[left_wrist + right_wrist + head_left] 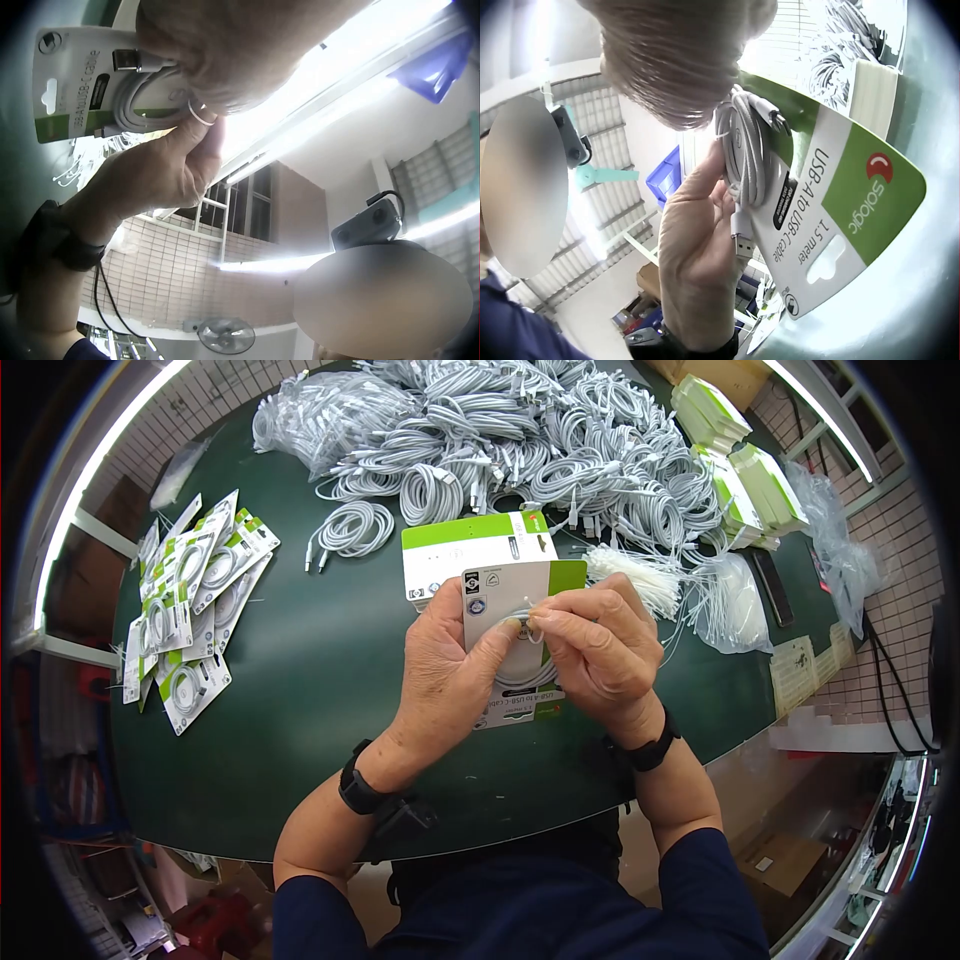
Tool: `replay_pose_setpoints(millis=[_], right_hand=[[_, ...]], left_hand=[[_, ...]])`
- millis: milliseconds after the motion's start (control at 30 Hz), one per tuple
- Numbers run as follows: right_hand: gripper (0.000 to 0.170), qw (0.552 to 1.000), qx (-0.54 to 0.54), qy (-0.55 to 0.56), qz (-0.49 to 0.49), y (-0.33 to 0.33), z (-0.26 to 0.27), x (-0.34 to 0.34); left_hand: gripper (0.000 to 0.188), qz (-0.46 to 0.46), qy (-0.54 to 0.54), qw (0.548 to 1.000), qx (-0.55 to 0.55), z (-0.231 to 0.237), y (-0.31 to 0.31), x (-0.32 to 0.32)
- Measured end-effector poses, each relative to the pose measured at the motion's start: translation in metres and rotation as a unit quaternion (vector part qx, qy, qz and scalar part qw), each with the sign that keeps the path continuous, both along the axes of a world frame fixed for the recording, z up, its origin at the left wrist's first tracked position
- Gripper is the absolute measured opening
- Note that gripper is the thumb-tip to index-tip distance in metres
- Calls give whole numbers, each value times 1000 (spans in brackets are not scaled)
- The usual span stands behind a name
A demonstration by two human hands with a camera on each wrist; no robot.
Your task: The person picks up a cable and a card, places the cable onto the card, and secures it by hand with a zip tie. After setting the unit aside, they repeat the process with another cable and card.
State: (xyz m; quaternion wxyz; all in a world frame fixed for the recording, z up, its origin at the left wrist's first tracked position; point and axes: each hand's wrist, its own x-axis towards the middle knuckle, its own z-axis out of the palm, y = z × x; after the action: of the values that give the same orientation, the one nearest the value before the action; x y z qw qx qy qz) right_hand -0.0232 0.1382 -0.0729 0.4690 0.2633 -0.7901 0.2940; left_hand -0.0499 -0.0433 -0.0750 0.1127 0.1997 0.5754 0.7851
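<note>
My left hand (440, 675) grips a white and green retail card (840, 217), thumb across its front. The card reads "USB-A to USB-C cable" in the right wrist view. Against it lies a coiled white USB cable (744, 169), with its metal USB-A plug (744, 245) hanging at one end. With thumb and fingertips, my right hand (605, 645) pinches a thin white tie (199, 115) looped at the coil. Part of the coil is hidden behind the hands. Just beyond the held card sits a stack of similar cards (430, 565).
Coiled white cables (500, 420) are heaped along the far side of the green table (300, 780). Carded cables (190, 605) lie piled at the left. Loose white ties (635, 582), a bag (730, 605), a phone (772, 588) and card stacks (768, 490) occupy the right.
</note>
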Motion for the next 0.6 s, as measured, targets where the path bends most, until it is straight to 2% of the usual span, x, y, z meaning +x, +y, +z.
replay_pose_setpoints(millis=[167,300,367,600], right_hand=[[26,995,-53,-73,32,1,2,-2],[22,989,-73,-119,52,1,5,1],[23,994,-51,-92,41,2,5,0],[28,999,16,-44,21,4,5,1]], left_hand=[[35,8,78,996,-48,-8,-1,1],[37,13,66,997,-28,-8,4,2],[36,3,40,999,-13,-5,4,3],[32,6,49,998,-31,-9,2,-1]])
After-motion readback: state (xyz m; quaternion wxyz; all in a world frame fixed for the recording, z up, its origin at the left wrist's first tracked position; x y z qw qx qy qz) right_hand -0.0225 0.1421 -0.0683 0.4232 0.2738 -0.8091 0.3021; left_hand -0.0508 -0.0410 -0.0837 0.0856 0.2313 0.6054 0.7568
